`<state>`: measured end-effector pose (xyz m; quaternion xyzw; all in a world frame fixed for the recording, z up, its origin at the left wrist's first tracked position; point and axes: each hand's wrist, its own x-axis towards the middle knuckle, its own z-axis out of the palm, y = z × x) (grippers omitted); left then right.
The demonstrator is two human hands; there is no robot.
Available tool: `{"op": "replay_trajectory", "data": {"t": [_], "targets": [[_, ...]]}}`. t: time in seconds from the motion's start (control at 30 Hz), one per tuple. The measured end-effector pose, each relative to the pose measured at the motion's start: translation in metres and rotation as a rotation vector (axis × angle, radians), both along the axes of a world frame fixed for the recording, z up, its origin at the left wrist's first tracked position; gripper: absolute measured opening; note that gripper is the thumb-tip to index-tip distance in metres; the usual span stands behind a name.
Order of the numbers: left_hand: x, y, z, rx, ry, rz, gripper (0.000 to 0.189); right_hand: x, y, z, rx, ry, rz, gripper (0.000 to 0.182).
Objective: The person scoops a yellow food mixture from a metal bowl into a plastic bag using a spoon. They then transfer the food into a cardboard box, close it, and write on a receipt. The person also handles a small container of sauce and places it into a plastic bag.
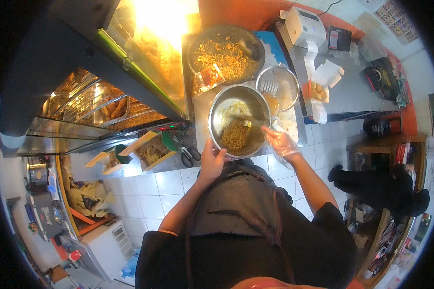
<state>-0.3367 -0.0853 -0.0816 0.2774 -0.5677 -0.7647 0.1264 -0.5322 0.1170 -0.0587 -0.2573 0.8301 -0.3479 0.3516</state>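
Observation:
A round metal mixing bowl [217, 104] stands in front of me, tilted slightly towards me. Inside lies a clump of brown noodles [235, 134], with pale residue on the far wall. My left hand [212, 162] grips the near left rim of the bowl, thumb at the edge. My right hand [280, 140], in a clear plastic glove, is at the bowl's right side. It holds a utensil [251, 118] that reaches over the noodles; motion blur hides its exact kind.
Behind the bowl sits a dark stone mortar [226, 54] with crumbs and a sauce packet [209, 77]. A strainer [279, 86] with a fork lies right. Two food boxes [153, 151] and black-handled scissors [188, 153] are left, below a lit display cabinet [144, 68]. A label printer [305, 27] stands right.

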Motion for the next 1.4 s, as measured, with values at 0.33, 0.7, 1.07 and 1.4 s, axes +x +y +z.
{"op": "replay_trajectory", "data": {"t": [0.33, 0.7, 1.07, 1.4], "targets": [[0.001, 0.001, 0.001, -0.114, 0.011, -0.059, 0.031, -0.030, 0.004, -0.017, -0.085, 0.296, -0.047, 0.038], [0.002, 0.003, 0.019, -0.562, -0.051, -0.082, 0.024, -0.029, 0.010, 0.006, -0.070, 0.320, 0.006, 0.042], [-0.007, 0.001, -0.006, -0.397, -0.068, -0.108, 0.025, 0.014, 0.038, -0.046, 0.085, 0.267, 0.125, 0.041], [-0.008, 0.005, 0.006, 0.019, 0.034, -0.095, 0.040, 0.068, -0.013, -0.009, -0.112, -0.549, -0.142, 0.045]]}}
